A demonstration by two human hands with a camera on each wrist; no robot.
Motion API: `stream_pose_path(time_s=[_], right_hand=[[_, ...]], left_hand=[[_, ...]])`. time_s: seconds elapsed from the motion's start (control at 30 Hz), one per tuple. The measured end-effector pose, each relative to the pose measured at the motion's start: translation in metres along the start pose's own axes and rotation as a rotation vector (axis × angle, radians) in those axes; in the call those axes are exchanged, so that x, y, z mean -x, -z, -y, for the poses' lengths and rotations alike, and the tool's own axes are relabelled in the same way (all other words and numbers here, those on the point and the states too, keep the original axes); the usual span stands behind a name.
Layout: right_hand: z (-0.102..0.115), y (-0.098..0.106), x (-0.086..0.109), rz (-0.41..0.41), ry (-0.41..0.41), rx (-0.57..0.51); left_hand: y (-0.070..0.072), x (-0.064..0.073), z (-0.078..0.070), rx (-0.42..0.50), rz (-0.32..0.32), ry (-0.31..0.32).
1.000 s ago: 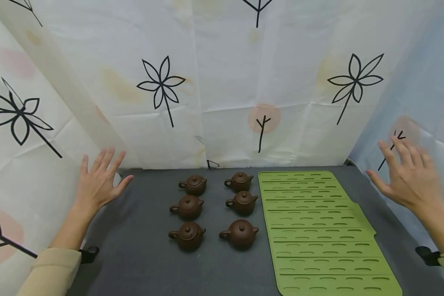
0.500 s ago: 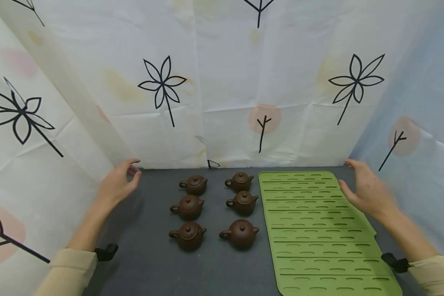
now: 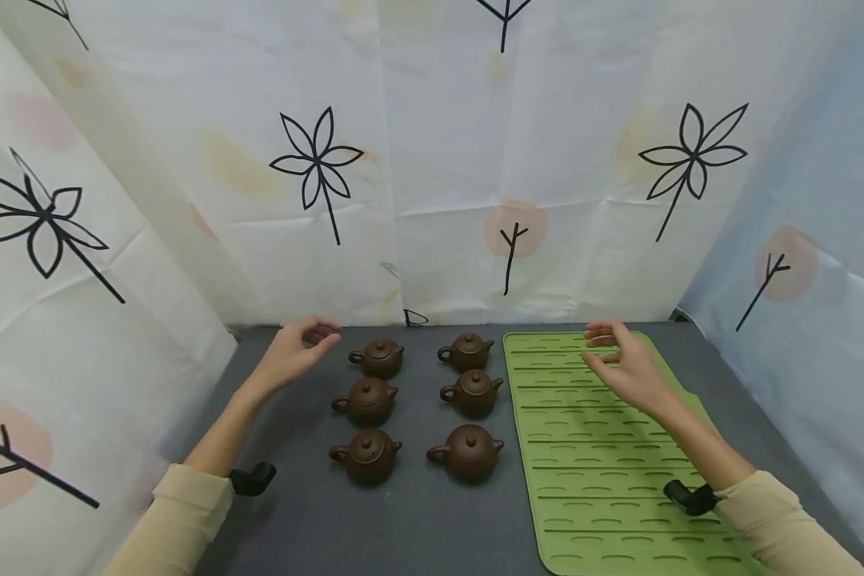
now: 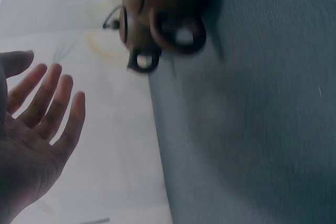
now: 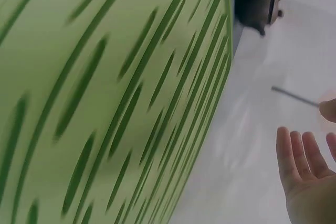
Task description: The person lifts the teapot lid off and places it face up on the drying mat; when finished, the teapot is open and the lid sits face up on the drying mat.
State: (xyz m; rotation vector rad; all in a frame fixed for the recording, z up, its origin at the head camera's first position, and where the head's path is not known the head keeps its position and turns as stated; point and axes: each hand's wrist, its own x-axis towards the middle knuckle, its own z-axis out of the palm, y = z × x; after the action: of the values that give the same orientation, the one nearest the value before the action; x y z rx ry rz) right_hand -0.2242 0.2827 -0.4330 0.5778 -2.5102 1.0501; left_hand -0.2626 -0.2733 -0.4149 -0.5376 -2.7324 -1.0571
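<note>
Several small brown teapots stand in two columns on the dark grey table, all with lids on and handles toward the left. My left hand hovers just left of the back left teapot, fingers loosely bent and holding nothing. In the left wrist view its fingers are spread beside a teapot handle. Above the back part of the green ridged mat is my right hand, relaxed, with nothing in its grasp. Nearest to it among the teapots is the middle right one.
White cloth with printed flowers walls off the back and both sides of the table. Other teapots are the back right one, the middle left one, the front left one and the front right one.
Both hands have come inward and down from the side cloths: the left toward the teapots, the right over the mat. Their spread fingers have relaxed and bent. Teapots and mat have stayed put.
</note>
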Motion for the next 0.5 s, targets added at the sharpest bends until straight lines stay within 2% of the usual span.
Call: stream_pose_path(time_s=[0.1,0.23,0.5], right_hand=[[0.006,-0.013,-0.007,0.058,-0.061,-0.105],[0.015,-0.028,-0.018,0.123,-0.097,-0.213],[0.03,-0.056,-0.041,0.252,-0.153,-0.387]], left_hand=[[-0.013,-0.007,-0.008,0.06,0.068,0.0],[-0.029,-0.017,-0.018,0.141,0.152,-0.03],[-0.055,-0.032,-0.042,0.261,0.259,-0.048]])
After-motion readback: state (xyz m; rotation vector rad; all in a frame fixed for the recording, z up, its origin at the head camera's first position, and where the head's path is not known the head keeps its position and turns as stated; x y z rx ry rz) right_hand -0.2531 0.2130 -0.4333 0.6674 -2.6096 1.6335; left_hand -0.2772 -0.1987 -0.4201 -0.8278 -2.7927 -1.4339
